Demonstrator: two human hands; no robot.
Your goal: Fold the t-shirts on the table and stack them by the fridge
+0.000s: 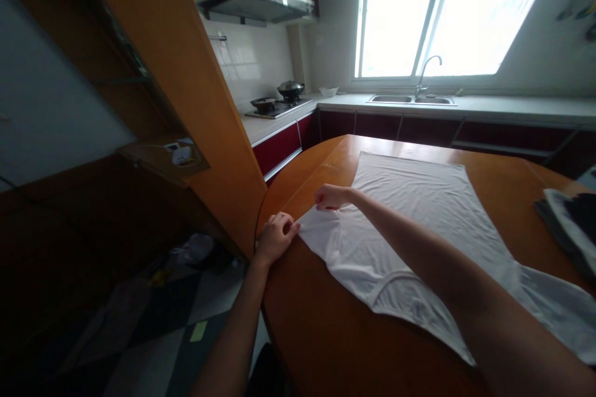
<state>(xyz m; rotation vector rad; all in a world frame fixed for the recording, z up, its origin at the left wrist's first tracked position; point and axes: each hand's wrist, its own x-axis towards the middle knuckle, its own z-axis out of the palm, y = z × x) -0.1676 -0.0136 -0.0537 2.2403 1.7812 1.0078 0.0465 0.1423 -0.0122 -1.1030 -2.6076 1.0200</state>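
Note:
A white T-shirt (419,198) lies spread on the wooden table (298,298), its neckline toward me and its hem toward the window. My right hand (331,196) reaches across the shirt and pinches the edge of the left-hand sleeve, fingers curled in. At the outer corner of that same sleeve is my left hand (278,237), resting by the table's left edge with thumb and fingers closed on the cloth tip. Fine wrinkles run over the shirt body, and my right forearm hides part of it. The other sleeve stretches off to the lower right.
Folded dark and white clothes (570,223) lie at the table's right side. A wooden cabinet panel (223,155) stands close on the left. Beyond are a stove with pans (279,105), a sink (412,99) and a counter. Bags (195,248) sit on the checkered floor.

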